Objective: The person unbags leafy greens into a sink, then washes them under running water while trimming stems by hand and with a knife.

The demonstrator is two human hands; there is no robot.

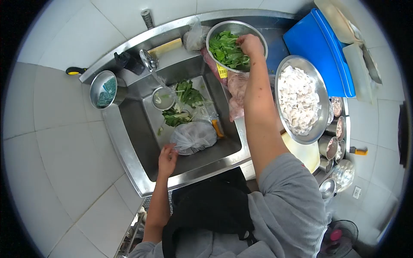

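My right hand (pixel 251 45) reaches into a metal bowl (pixel 263 53) at the back of the counter, its fingers closed on the stems of leafy greens (pixel 227 48). My left hand (pixel 167 161) is over the near side of the sink (pixel 138 131), fingers apart and holding nothing. Beside its fingertips sits a tied plastic bag (pixel 194 136); whether they touch it I cannot tell. More leafy greens (pixel 188 94) lie loose on the sink floor under the faucet (pixel 149 60). A small round metal cup (pixel 163 99) is next to them.
Right of my arm stands a large bowl of white sliced pieces (pixel 299 101), with a blue bin (pixel 318 51) behind it. Bagged raw meat (pixel 237 94) lies along the sink's right edge. A metal pot with green scrubbers (pixel 103 89) is at the left corner. An orange handle (pixel 218 128) shows in the sink.
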